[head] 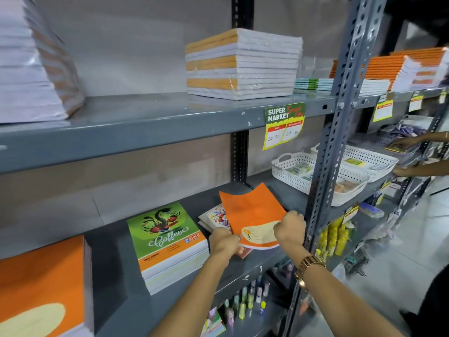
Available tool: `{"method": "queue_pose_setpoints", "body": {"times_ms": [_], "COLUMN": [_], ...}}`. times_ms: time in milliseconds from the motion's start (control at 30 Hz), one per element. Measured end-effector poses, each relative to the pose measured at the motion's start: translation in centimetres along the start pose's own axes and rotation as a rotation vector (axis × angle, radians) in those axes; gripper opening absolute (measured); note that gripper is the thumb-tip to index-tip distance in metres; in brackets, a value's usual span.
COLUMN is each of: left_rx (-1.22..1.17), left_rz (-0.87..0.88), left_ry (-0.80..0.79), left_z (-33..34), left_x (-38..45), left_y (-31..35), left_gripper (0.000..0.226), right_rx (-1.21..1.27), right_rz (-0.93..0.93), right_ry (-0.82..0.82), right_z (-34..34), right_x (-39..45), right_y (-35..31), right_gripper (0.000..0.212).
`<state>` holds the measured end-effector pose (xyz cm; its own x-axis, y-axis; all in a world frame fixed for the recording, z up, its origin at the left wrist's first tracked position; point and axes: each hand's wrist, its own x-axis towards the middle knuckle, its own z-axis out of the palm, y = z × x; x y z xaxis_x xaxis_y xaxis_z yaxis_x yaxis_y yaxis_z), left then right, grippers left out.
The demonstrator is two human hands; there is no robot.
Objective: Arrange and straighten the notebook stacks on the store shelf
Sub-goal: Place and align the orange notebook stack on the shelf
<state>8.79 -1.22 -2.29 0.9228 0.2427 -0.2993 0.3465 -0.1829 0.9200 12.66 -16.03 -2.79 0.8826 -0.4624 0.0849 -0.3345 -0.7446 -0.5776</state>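
An orange notebook (252,212) with a cream label is held tilted above the middle shelf (170,300). My left hand (223,240) grips its near left corner and my right hand (290,228) grips its near right edge. Under it lie a few floral-cover notebooks (213,216). To the left stands a neat stack topped by a green "Coffee" cover (167,242). A tall orange-covered stack (41,288) fills the near left. On the upper shelf sits a wrapped orange-and-white stack (243,64).
A grey perforated upright (340,117) stands just right of my right hand. White baskets (315,176) sit further right on the shelf. A price tag (283,125) hangs from the upper shelf edge. Another person's hands (410,154) work at the far right.
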Motion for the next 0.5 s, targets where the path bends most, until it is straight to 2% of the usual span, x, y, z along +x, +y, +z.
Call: {"method": "queue_pose_setpoints", "body": {"times_ms": [300,500], "left_rx": [0.037,0.094], "left_rz": [0.120,0.176], "left_ry": [0.122,0.300], "left_z": [-8.4,-16.7], "left_x": [-3.2,-5.9], "left_y": [0.2,-2.4], "left_gripper": [0.033,0.035], "right_rx": [0.210,0.335], "right_rz": [-0.101,-0.217], "right_ry": [0.083,-0.011], "right_z": [0.0,2.2], "right_x": [-5.9,-12.3], "right_y": [-5.7,-11.4], "right_gripper": [0.031,0.029]}}
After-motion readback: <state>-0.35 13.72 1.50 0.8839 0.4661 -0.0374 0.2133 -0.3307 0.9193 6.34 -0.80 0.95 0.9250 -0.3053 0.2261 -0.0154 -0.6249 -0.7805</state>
